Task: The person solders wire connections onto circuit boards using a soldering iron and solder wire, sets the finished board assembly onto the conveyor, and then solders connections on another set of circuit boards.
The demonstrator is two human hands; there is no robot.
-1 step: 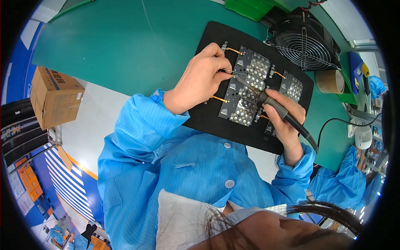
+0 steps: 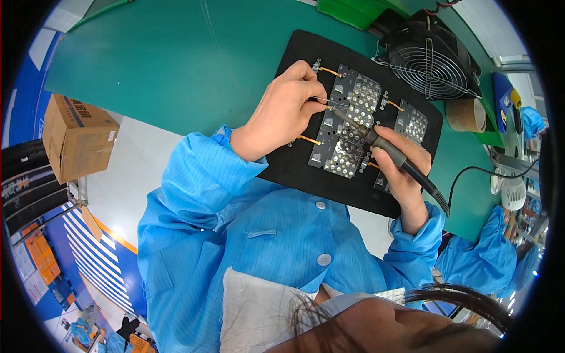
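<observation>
My right hand (image 2: 406, 165) grips a soldering iron (image 2: 393, 151) by its dark handle, with its tip reaching left onto the middle circuit board (image 2: 335, 122). Close to that tip, my left hand (image 2: 285, 109) is closed in a pinch on a short orange cable (image 2: 327, 107) at the board's left edge. A thin wire also runs from those fingers toward the tip; its kind is unclear. Several dark boards with silvery round pads lie on a black mat (image 2: 303, 53), and orange cables with small metal connectors (image 2: 317, 66) stick out from them.
A black fan with a wire guard (image 2: 432, 65) stands at the far right, beside a roll of tape (image 2: 466, 115). The iron's black cord (image 2: 471, 170) crosses the green table (image 2: 159, 65). A cardboard box (image 2: 82, 138) sits to the left, and a green bin (image 2: 356, 12) is at the back.
</observation>
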